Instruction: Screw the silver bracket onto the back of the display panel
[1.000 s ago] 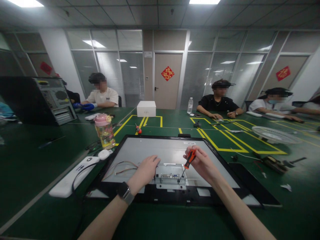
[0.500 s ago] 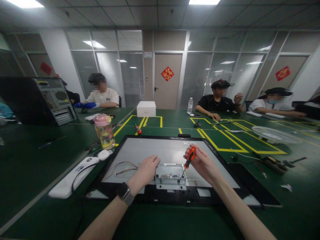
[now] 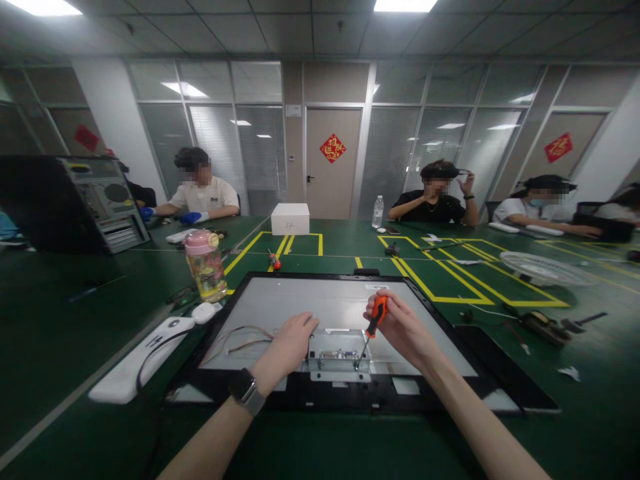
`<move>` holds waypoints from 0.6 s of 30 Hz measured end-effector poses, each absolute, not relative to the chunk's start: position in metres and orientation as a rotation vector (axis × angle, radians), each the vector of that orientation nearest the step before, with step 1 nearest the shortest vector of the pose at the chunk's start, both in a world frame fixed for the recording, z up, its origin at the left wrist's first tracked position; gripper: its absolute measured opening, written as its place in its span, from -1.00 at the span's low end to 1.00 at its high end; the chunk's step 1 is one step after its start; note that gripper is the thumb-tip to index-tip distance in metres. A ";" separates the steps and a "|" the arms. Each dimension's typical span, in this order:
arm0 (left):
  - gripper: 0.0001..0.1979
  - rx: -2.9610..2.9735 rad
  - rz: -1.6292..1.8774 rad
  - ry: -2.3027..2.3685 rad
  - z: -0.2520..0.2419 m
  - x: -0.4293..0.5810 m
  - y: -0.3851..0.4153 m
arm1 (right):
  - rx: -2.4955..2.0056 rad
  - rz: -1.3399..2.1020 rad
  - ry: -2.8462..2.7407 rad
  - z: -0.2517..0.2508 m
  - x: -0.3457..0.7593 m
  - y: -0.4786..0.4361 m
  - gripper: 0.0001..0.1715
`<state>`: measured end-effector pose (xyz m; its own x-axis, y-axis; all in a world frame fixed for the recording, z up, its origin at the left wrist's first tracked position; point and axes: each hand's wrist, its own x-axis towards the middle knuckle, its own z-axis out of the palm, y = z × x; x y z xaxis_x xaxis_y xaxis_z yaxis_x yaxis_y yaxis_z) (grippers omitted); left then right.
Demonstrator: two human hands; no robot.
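My right hand (image 3: pixel 400 327) is closed around an orange-and-black screwdriver (image 3: pixel 377 316). The tool tilts, its tip down at the right front of a silver metal bracket (image 3: pixel 340 375) with a row of connectors. My left hand (image 3: pixel 290 343) grips the bracket's left side from above; its thumb and some fingertips are hidden. The bracket lies on the grey back of a black-framed display panel (image 3: pixel 295 293), flat on the table before me. Thin wires (image 3: pixel 240 337) curl on the panel beside my left hand.
Left of the panel are a white power bank (image 3: pixel 143 357) with a black cable and a pink-lidded bottle (image 3: pixel 206 267). A computer case (image 3: pixel 65 203) stands far left. Beyond are a white box (image 3: pixel 291 220) and a water bottle (image 3: pixel 379 211). Several people sit opposite.
My view shifts slightly. The screwdriver stays in my right hand at the bracket, and my left hand stays in place. Across the table, a person in black raises both hands toward the head.
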<state>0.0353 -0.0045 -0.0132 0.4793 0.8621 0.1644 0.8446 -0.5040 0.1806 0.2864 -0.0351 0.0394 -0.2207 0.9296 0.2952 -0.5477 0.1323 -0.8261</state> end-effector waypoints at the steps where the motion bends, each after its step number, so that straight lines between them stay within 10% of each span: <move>1: -0.47 2.638 0.357 1.530 -0.013 0.035 -0.005 | -0.464 1.456 -1.094 0.039 0.286 -0.035 -0.76; 18: -0.43 2.664 0.361 1.532 -0.014 0.035 -0.005 | -0.485 1.459 -1.082 0.040 0.286 -0.034 -0.71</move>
<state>0.0347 -0.0054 -0.0135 0.4828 0.8576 0.1772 0.8465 -0.5089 0.1565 0.2862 -0.0340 0.0399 -0.2174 0.9329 0.2873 -0.5452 0.1280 -0.8285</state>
